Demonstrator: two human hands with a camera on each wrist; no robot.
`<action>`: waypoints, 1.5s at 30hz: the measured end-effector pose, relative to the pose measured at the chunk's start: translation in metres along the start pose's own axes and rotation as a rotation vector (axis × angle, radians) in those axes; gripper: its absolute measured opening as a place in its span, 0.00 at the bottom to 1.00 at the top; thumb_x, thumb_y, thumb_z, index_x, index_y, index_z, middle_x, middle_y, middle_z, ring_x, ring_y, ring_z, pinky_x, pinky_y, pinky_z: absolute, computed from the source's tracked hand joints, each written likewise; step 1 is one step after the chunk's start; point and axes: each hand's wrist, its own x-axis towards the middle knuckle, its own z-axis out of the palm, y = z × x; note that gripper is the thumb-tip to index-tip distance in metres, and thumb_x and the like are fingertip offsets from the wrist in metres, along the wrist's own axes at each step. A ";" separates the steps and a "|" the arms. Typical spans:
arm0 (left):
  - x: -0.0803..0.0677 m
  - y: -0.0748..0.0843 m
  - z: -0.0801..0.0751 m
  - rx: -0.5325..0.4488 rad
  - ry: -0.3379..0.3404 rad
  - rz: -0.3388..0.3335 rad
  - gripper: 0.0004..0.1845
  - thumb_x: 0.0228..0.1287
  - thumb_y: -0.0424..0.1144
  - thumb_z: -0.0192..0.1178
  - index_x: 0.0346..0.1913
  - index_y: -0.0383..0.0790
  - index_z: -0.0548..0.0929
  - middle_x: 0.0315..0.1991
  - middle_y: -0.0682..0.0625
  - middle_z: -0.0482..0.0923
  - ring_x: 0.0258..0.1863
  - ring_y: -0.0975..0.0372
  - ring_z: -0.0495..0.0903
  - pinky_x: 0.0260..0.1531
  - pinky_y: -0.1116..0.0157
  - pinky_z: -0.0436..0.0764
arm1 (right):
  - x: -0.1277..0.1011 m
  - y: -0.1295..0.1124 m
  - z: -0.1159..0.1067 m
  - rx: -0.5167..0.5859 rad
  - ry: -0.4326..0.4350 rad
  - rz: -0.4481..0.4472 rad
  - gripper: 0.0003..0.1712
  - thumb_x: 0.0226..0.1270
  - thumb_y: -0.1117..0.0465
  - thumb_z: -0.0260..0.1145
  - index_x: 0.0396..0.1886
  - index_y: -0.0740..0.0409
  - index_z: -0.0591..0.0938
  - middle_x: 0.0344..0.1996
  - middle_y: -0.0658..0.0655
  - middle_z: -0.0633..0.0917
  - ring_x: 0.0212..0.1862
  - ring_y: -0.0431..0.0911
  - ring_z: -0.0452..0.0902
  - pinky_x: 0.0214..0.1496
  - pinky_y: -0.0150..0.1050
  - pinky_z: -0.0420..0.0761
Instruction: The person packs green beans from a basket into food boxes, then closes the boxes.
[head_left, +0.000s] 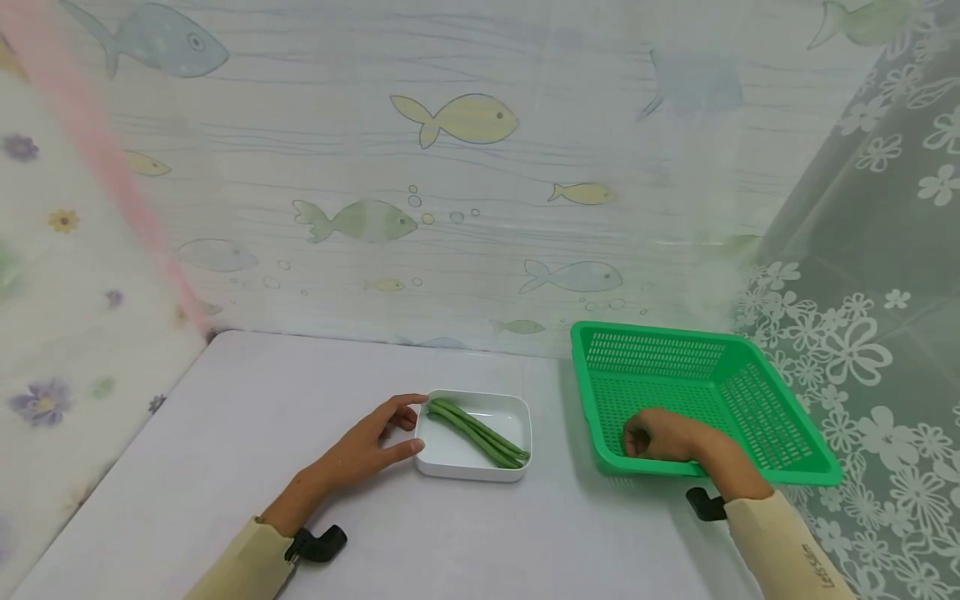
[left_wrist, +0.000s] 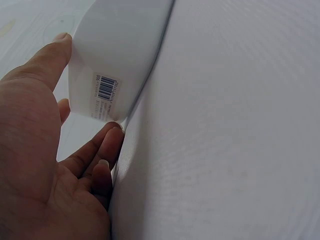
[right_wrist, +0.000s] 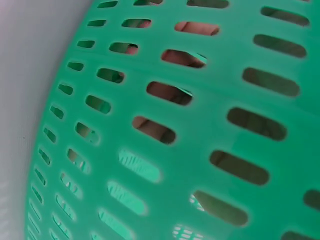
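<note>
Two or three long green beans [head_left: 480,432] lie slantwise inside a small white tray [head_left: 455,473]. At the tray's left end is my left hand [head_left: 378,440], its thumb and index finger touching the rim. In the left wrist view, the thumb [left_wrist: 55,55] is against the white wall that bears a barcode label [left_wrist: 106,92]; other fingertips sit low by its corner. My right hand [head_left: 660,435] reaches over the near rim into the green basket [head_left: 652,354], fingers curled down. Only slivers of it show through the slots in the right wrist view; whether it holds anything is hidden.
Both containers stand on a white-covered table [head_left: 315,375], the basket at its right side. Behind hangs a fish-patterned curtain [head_left: 472,183]. A flower-printed sheet [head_left: 90,275] borders the left, and a grey floral lace sheet [head_left: 885,358] the right.
</note>
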 end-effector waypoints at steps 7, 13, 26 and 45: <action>0.001 0.000 -0.001 0.000 -0.002 -0.002 0.37 0.72 0.54 0.70 0.79 0.61 0.66 0.59 0.56 0.77 0.60 0.62 0.79 0.64 0.56 0.74 | -0.003 -0.001 -0.003 0.023 0.040 -0.046 0.05 0.64 0.70 0.74 0.32 0.57 0.85 0.29 0.45 0.83 0.33 0.38 0.77 0.38 0.38 0.81; 0.002 -0.002 -0.001 -0.001 -0.005 0.002 0.36 0.73 0.54 0.69 0.79 0.61 0.66 0.59 0.55 0.77 0.60 0.61 0.79 0.64 0.55 0.74 | -0.007 0.000 -0.004 0.037 0.092 -0.054 0.05 0.67 0.66 0.73 0.34 0.54 0.84 0.31 0.46 0.83 0.34 0.38 0.77 0.38 0.38 0.80; 0.002 -0.001 -0.002 0.005 -0.009 -0.002 0.37 0.73 0.55 0.69 0.79 0.61 0.66 0.59 0.55 0.77 0.60 0.61 0.79 0.65 0.53 0.74 | -0.018 -0.010 -0.012 0.078 0.219 -0.087 0.05 0.72 0.66 0.71 0.38 0.53 0.82 0.34 0.47 0.83 0.37 0.38 0.80 0.40 0.38 0.82; 0.001 -0.001 -0.001 -0.002 0.001 0.011 0.36 0.74 0.53 0.69 0.79 0.60 0.67 0.58 0.55 0.77 0.60 0.60 0.79 0.63 0.52 0.74 | -0.020 -0.029 -0.001 -0.024 0.606 -0.165 0.12 0.68 0.66 0.77 0.40 0.46 0.83 0.36 0.41 0.84 0.39 0.36 0.81 0.43 0.44 0.85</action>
